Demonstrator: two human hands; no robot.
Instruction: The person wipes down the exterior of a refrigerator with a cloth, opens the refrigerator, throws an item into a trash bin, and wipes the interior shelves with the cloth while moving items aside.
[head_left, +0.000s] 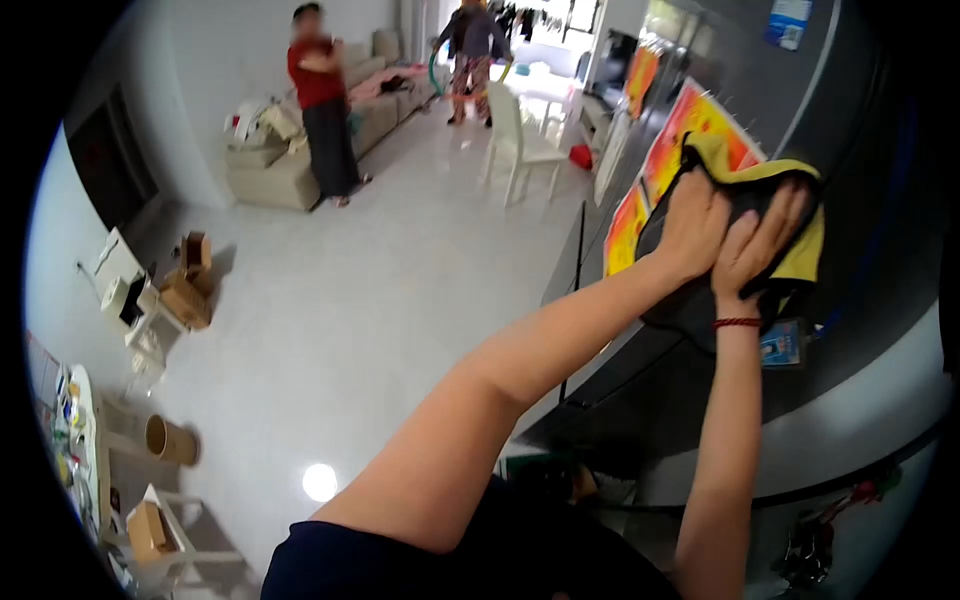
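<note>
A cloth (800,250), yellow on one side and dark grey on the other with a black edge, is bunched against a dark glossy upright panel (850,110). My left hand (690,225) presses the cloth with its fingers bent into it. Beside it, my right hand (762,240), with a red cord at the wrist, grips the cloth too; some of its fingertips are hidden in the folds. Behind the cloth, a red and yellow poster (625,235) shows on the panel. A blue card (783,345) sits just below my right hand.
One person (322,105) stands by the sofa (270,180); another (470,60) holds a hoop farther back. A white chair (515,140) stands on the pale floor (400,280). Cardboard boxes (187,298), a bin (170,440) and a cluttered table (85,450) are at left.
</note>
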